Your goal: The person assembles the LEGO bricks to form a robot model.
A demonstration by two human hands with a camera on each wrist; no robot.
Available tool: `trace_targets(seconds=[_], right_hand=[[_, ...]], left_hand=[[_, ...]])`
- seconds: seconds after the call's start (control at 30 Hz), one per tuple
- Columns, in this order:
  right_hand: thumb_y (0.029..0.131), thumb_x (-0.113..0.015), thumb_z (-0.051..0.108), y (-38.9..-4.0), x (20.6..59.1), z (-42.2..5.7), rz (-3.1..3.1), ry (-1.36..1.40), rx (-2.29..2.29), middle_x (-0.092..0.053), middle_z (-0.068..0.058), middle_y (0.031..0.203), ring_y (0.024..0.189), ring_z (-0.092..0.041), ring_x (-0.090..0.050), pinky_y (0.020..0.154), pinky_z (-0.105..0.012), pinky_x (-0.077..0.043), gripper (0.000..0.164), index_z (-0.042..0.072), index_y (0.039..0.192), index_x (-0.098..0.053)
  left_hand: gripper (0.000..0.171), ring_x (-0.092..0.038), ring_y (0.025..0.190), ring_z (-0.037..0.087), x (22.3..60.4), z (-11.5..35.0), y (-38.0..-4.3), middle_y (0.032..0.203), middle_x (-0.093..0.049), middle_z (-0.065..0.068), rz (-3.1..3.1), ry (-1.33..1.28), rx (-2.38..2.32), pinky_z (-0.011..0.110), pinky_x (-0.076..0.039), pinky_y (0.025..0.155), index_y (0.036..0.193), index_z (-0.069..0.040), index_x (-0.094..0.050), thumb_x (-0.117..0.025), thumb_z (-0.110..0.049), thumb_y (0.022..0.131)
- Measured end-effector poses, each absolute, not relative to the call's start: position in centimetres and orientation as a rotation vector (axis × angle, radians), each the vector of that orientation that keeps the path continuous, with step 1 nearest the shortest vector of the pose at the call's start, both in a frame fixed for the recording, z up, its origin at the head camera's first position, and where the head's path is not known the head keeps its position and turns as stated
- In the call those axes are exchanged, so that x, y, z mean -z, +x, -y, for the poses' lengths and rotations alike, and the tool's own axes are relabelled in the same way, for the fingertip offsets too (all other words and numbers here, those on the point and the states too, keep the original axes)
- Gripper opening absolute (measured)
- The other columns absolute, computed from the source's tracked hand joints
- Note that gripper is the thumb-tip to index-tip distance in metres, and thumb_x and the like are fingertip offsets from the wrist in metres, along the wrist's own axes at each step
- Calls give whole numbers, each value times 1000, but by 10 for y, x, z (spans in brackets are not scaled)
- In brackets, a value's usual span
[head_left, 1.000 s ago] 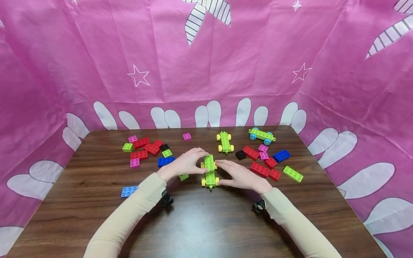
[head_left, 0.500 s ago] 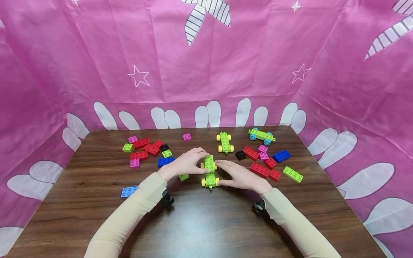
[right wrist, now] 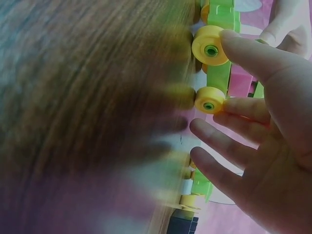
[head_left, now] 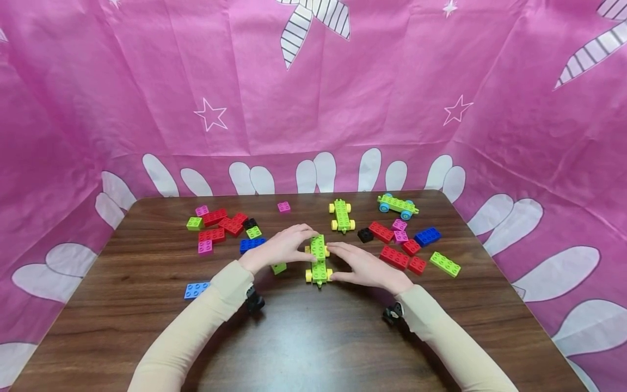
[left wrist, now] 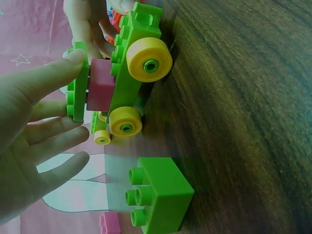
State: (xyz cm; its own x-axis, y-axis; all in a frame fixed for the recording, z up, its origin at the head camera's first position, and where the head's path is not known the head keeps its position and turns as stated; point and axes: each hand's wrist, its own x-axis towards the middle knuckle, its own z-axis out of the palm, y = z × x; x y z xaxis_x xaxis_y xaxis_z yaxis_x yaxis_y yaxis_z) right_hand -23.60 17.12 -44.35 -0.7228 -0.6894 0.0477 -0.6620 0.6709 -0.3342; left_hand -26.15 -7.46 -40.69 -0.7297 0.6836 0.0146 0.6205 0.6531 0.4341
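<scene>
1. Head view: the left grip pinches an upper green brick lengthwise, thumb at its near end and fingers at its far end.
2. The right grip is not clenched; its thumb and leading fingers reach out to touch the yellow wheels of a green car base, and its other fingers spread beside them.
3. Between the two hands, the green car base stands on its wheels on the counter. In the left wrist view, a pink brick sits on its studs, below the upper green brick, with a narrow gap showing between these two.
4. Near the left hand lies a loose green brick; a dark blue brick is partly covered by that hand, and a light blue brick by the cream left sleeve.
5. Beyond the hands stands a second yellow-wheeled car base; to its right, a blue-wheeled car base sits at an angle.
6. Past the right hand are red bricks, a black brick, a blue brick and, farthest right, a long green brick.
7. Farther left, more red bricks cluster with small pink ones.
8. Pink patterned cloth hangs behind.
</scene>
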Motion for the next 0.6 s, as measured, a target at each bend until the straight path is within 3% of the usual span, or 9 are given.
trace_targets(seconds=[0.6], right_hand=[[84, -62, 52, -236, 445, -170, -2797, -1101, 537, -43, -3, 145, 134, -17, -43, 108, -40, -40, 72, 13, 141, -41]], left_hand=[[60, -54, 114, 20, 402, 71, -257, 129, -54, 8, -2724, 1070, -616, 38, -47, 98, 132, -7, -51, -67, -39, 84]])
